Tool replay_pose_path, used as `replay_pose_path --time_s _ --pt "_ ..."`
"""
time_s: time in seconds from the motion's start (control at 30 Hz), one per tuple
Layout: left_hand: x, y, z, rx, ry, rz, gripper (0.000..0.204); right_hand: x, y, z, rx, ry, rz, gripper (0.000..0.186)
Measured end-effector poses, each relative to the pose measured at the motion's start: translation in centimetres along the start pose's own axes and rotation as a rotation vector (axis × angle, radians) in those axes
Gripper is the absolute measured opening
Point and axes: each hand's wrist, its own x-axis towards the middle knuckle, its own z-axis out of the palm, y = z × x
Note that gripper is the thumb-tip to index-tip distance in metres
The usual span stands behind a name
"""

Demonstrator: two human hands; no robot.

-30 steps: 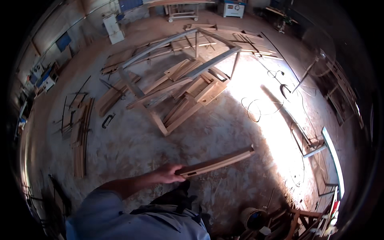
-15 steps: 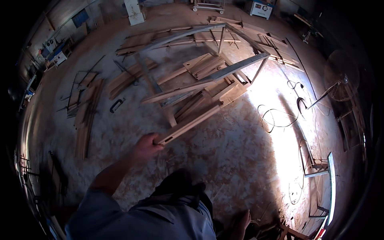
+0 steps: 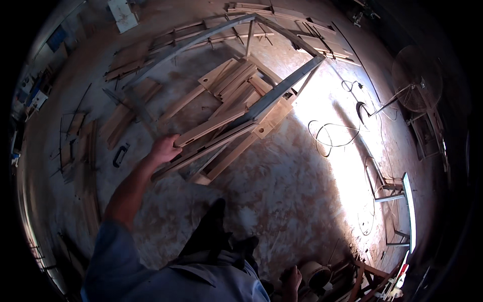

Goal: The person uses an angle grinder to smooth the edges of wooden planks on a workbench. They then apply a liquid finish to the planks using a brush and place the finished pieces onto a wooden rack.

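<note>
My left hand (image 3: 165, 148) is closed round the near end of a wooden rail (image 3: 211, 126), which has a slot cut near that end. The rail slants away to the right over a grey metal frame (image 3: 287, 83). Just on the near side of it, a second slotted wooden rail (image 3: 216, 142) runs almost parallel. Below the frame, wooden boards and panels (image 3: 236, 80) lie together on the floor. My right hand (image 3: 292, 277) hangs low near the bottom edge, by a round container (image 3: 316, 274); its fingers are mostly hidden.
A black C-clamp (image 3: 121, 155) lies left of the frame, near stacked planks (image 3: 88, 166). Loose cable (image 3: 332, 138) coils on the brightly lit floor at right. A standing fan (image 3: 416, 93) and a metal stand (image 3: 410, 211) are farther right. More clamped boards (image 3: 221, 30) lie beyond.
My view has shifted. My left hand has moved forward, and the rail in it now lies beyond the other rail over the metal frame. My right hand stays low.
</note>
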Motion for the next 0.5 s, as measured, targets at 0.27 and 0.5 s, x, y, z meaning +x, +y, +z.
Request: replay_pose_path --time_s 0.27,0.5 --pt "5.4 -2.7 5.0 0.034 -0.064 0.032 0.052 -5.3 -0.9 3.3 0.021 0.1 0.037 0.027" --pt "5.6 -3.7 5.6 -0.002 -0.159 -0.016 0.052 -4.9 -1.1 4.3 0.004 0.118 -0.012 0.027"
